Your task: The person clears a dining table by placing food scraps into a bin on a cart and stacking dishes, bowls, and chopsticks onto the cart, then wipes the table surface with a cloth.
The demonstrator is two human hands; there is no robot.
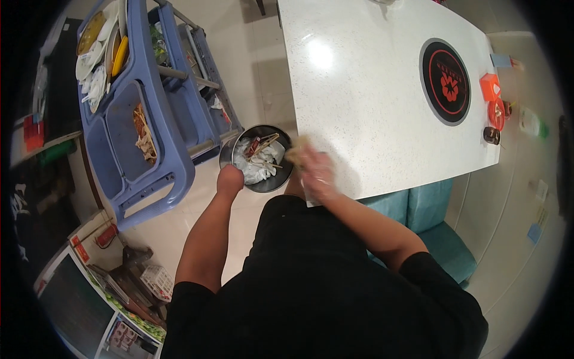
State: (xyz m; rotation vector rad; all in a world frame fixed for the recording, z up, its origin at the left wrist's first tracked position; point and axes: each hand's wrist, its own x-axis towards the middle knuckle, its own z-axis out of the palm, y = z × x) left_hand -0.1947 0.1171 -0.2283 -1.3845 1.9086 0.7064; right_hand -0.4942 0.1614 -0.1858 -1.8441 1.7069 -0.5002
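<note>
A round, dark-rimmed trash bin (286,173) stands against the table's left edge, with crumpled white tissues (258,170), wooden sticks and a small dark red wrapper inside. My left hand (230,179) is closed at the bin's near left rim; its fingertips are hidden. In my right hand (320,178), which wears a clear plastic glove, is a bunched tan cloth (296,152), smeared by motion. That hand is at the left edge of the white speckled table (371,102), close to the bin's right side.
On the left stands a blue cart (179,179) with stacked dirty plates (98,45) and food scraps (143,137). A round black plate with a red emblem (447,82) is set in the table. Small containers (493,110) line its far right edge, and teal seats (442,239) stand below.
</note>
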